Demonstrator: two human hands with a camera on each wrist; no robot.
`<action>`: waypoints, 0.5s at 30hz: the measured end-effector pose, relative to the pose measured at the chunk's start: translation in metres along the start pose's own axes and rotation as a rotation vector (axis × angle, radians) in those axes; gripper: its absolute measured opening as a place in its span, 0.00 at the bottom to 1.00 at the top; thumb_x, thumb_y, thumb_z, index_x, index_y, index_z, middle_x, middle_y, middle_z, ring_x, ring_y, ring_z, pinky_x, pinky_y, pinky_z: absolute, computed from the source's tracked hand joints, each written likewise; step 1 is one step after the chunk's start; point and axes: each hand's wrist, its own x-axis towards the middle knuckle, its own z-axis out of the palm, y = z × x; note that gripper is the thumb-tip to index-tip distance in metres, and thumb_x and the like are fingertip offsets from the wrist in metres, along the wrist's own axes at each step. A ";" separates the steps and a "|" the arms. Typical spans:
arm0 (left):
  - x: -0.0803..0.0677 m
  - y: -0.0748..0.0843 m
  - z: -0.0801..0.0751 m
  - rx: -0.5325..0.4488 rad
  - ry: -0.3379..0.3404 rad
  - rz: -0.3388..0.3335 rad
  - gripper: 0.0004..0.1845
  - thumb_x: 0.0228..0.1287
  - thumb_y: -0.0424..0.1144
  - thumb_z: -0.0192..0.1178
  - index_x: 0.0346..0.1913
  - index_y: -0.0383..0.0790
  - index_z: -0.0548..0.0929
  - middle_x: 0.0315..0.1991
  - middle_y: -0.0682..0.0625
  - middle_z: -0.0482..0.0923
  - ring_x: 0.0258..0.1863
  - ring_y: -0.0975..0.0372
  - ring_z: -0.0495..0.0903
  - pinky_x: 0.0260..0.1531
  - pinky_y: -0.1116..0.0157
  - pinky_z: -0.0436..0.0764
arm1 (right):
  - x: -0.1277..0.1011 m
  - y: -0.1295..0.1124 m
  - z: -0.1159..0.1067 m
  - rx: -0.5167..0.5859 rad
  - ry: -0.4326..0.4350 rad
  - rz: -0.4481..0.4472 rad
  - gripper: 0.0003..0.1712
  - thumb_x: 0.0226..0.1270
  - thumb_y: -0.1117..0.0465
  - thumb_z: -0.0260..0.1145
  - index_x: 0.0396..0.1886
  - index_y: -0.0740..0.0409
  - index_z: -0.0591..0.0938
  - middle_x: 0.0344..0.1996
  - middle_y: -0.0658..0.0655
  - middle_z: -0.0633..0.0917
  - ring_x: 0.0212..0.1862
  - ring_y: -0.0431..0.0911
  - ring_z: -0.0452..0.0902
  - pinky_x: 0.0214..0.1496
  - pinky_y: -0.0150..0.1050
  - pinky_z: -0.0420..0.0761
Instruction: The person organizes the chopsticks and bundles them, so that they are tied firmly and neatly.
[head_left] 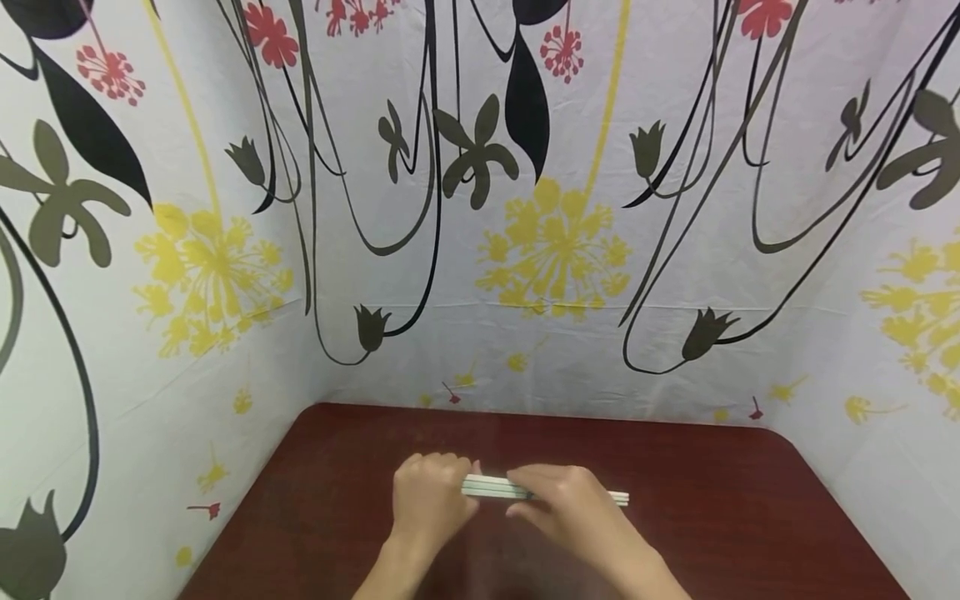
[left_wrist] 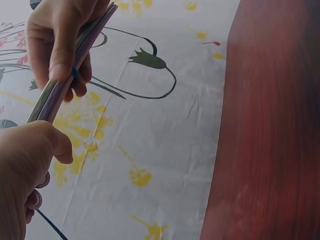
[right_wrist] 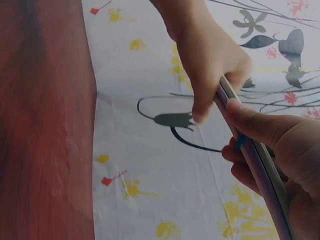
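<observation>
While both hands clasp the bundle of thin white sticks [head_left: 495, 487] above the table [head_left: 712, 500], left hand [head_left: 429, 500] and right hand [head_left: 573, 504] curled round it, nothing looks separated yet.

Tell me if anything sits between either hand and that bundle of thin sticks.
Nothing visible does. The left hand and the right hand both already grip the bundle of thin sticks directly, fingers curled round it, above the red-brown table. The wrist views show skin on sticks with nothing between.
</observation>
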 end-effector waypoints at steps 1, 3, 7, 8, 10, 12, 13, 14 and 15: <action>0.000 -0.001 0.000 0.002 0.004 -0.005 0.18 0.41 0.39 0.69 0.09 0.49 0.69 0.09 0.58 0.68 0.08 0.64 0.66 0.14 0.67 0.62 | -0.002 0.002 -0.002 0.009 0.011 0.008 0.23 0.42 0.62 0.83 0.42 0.57 0.87 0.37 0.48 0.89 0.37 0.38 0.87 0.40 0.28 0.82; 0.000 -0.005 0.000 0.001 0.017 -0.023 0.20 0.41 0.38 0.69 0.08 0.49 0.67 0.08 0.58 0.66 0.08 0.64 0.63 0.13 0.67 0.61 | -0.005 0.007 -0.006 0.017 0.033 0.018 0.24 0.39 0.64 0.84 0.41 0.58 0.88 0.36 0.49 0.90 0.36 0.39 0.87 0.40 0.28 0.81; -0.001 -0.009 0.000 -0.004 0.045 -0.054 0.20 0.42 0.37 0.66 0.08 0.49 0.65 0.08 0.58 0.66 0.07 0.63 0.61 0.13 0.67 0.60 | -0.007 0.010 -0.011 -0.022 0.065 0.011 0.22 0.38 0.66 0.84 0.37 0.55 0.87 0.32 0.46 0.89 0.33 0.37 0.85 0.37 0.28 0.81; -0.001 -0.009 0.000 -0.007 0.047 -0.051 0.19 0.42 0.38 0.65 0.08 0.49 0.64 0.08 0.58 0.65 0.07 0.64 0.61 0.13 0.67 0.59 | -0.006 0.009 -0.011 -0.038 0.062 0.002 0.21 0.39 0.66 0.83 0.37 0.53 0.87 0.32 0.45 0.88 0.32 0.36 0.84 0.35 0.28 0.81; 0.001 -0.007 0.000 -0.011 0.048 -0.044 0.19 0.45 0.39 0.63 0.08 0.49 0.65 0.08 0.58 0.66 0.07 0.64 0.62 0.13 0.68 0.59 | -0.004 0.006 -0.009 -0.081 0.058 -0.024 0.20 0.41 0.65 0.83 0.37 0.52 0.86 0.31 0.44 0.87 0.31 0.35 0.83 0.34 0.29 0.80; 0.002 -0.005 0.000 -0.012 0.050 -0.040 0.18 0.47 0.40 0.62 0.08 0.49 0.65 0.08 0.58 0.66 0.07 0.64 0.63 0.13 0.68 0.59 | -0.001 0.003 -0.007 -0.118 0.062 -0.044 0.20 0.41 0.64 0.82 0.37 0.53 0.85 0.31 0.43 0.86 0.31 0.35 0.83 0.32 0.30 0.80; 0.003 -0.003 0.000 -0.014 0.051 -0.040 0.18 0.48 0.40 0.61 0.08 0.49 0.66 0.08 0.58 0.66 0.07 0.64 0.63 0.13 0.68 0.59 | 0.000 0.001 -0.007 -0.132 0.064 -0.050 0.21 0.41 0.64 0.82 0.37 0.53 0.85 0.31 0.43 0.86 0.30 0.35 0.82 0.32 0.30 0.80; 0.003 -0.002 0.000 -0.012 0.052 -0.041 0.19 0.49 0.40 0.60 0.08 0.49 0.66 0.08 0.58 0.66 0.07 0.64 0.63 0.13 0.68 0.59 | 0.000 0.000 -0.006 -0.142 0.069 -0.055 0.21 0.40 0.64 0.82 0.37 0.54 0.84 0.31 0.44 0.86 0.30 0.36 0.82 0.32 0.31 0.81; 0.004 -0.002 0.001 -0.014 0.055 -0.046 0.19 0.49 0.40 0.60 0.08 0.48 0.66 0.08 0.58 0.66 0.07 0.64 0.63 0.13 0.67 0.59 | 0.001 -0.001 -0.005 -0.150 0.079 -0.058 0.22 0.39 0.65 0.82 0.37 0.55 0.85 0.32 0.45 0.86 0.31 0.37 0.83 0.32 0.32 0.81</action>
